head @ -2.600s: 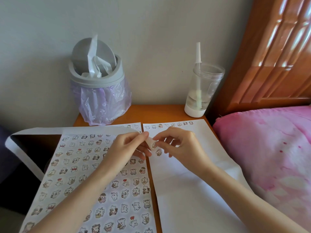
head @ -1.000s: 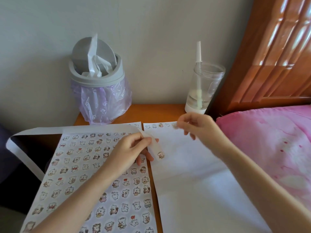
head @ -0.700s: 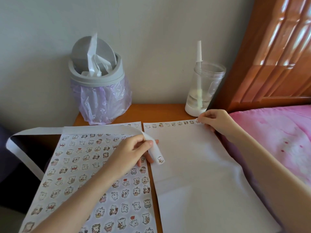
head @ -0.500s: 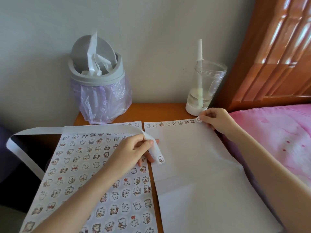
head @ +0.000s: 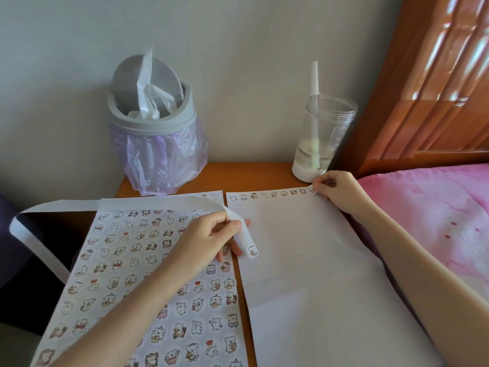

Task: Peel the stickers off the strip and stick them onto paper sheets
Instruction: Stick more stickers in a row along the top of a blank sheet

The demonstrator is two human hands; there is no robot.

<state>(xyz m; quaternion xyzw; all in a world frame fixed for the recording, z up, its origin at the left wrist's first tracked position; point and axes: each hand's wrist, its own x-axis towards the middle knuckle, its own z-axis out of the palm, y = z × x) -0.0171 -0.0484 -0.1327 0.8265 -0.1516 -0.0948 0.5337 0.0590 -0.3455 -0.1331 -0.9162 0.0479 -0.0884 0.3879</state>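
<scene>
The strip [head: 239,229] is pinched in the left hand [head: 209,237], thumb on top and fingers curled underneath, right about where the two sheets meet. The strip's loose end is left hanging past the fingers, and a little bear sticker [head: 252,250] can be seen at its tip. Going the other way, the strip is run leftward across the top of the left sheet [head: 127,274] and then looped down past the worktop [head: 251,176] on the left side.

The right hand [head: 337,190] is curled in, and a round sticker [head: 312,190] is held by its right edge between thumb and fingertip, flat against the top right corner of the right sheet [head: 304,260]. A row of stickers [head: 264,194] is already laid along that sheet's top edge, and the rest of it is plain white. The left sheet is pretty much covered in rows of bear stickers.

A clear cup [head: 324,139] with a straw is parked just behind the right hand, by the wall. A grey bin [head: 153,123] lined with a purple bag is set at the back left. A pink bed [head: 436,221] and a wooden headboard [head: 436,75] are seen off to the right.
</scene>
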